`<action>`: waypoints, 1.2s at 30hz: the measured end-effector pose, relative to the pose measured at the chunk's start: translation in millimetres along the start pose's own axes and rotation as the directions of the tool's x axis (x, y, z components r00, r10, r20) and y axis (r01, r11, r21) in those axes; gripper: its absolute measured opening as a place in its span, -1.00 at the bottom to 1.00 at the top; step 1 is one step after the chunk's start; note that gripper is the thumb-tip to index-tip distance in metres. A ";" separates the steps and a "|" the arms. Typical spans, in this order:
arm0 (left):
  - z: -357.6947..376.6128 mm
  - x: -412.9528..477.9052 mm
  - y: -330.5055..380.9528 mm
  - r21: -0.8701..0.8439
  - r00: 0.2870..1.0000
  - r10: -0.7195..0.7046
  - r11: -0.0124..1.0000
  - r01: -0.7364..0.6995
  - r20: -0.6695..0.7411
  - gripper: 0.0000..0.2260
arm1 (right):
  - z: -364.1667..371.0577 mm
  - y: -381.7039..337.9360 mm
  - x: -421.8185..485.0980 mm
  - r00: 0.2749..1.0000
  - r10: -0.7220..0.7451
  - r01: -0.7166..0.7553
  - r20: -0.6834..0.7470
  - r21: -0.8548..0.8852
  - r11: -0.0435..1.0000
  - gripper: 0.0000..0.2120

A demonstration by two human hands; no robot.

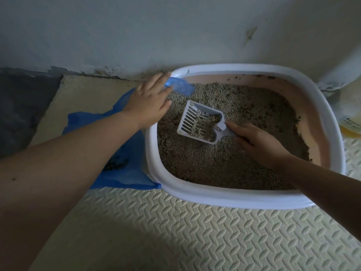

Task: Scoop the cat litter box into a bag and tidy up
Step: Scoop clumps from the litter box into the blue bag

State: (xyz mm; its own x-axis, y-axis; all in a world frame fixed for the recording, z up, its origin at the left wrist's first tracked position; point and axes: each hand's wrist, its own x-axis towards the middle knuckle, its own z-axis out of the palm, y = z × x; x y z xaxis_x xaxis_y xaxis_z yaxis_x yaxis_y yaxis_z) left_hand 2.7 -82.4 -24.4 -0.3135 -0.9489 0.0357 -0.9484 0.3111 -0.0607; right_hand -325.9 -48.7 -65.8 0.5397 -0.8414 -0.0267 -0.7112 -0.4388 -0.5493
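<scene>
A white-rimmed litter box (197, 194) with pink inner walls sits against the wall, filled with grey-brown litter (224, 163). My right hand (257, 141) grips the handle of a white slotted scoop (199, 120), which rests on the litter with some granules in it. A blue plastic bag (125, 153) hangs at the box's left side, with dark clumps inside. My left hand (148, 102) lies over the box's left rim, its fingers on a strip of the bag's edge that drapes into the box.
A pale textured foam mat (195, 231) covers the floor in front. A dark patch of floor (21, 106) lies at the far left. A yellow package (349, 122) stands to the right of the box. The wall rises close behind.
</scene>
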 end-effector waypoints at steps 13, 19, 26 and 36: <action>9.1 40.7 -4.7 -0.367 0.928 -0.271 0.861 0.352 0.255 -0.43 | 8.6 5.2 7.7 1.000 0.023 -0.023 -0.008 0.033 0.999 -0.52; 9.0 37.5 -1.0 -0.283 0.919 -0.323 0.881 0.380 0.227 -0.43 | 5.9 4.3 6.7 1.000 0.024 -0.023 -0.014 0.013 1.000 -0.53; -1.8 1.3 18.9 -0.305 0.982 -0.186 0.936 0.177 0.000 -0.50 | -11.7 5.0 4.6 0.998 -0.042 0.038 -0.046 -0.081 0.996 -0.53; 9.0 -46.6 26.6 -0.304 0.973 -0.214 0.924 0.231 0.090 -0.50 | -37.1 19.8 -1.5 0.974 -0.157 0.208 0.160 -0.381 0.901 -0.52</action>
State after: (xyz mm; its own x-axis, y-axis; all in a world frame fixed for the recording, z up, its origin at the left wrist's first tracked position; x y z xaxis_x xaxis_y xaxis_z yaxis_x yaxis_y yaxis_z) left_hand -7.5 -30.4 -36.6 -0.0979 -0.9943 -0.0424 -0.9631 0.0839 0.2557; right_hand -357.5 -67.9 -45.6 0.7099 -0.7004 -0.0736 -0.7000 -0.6904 -0.1826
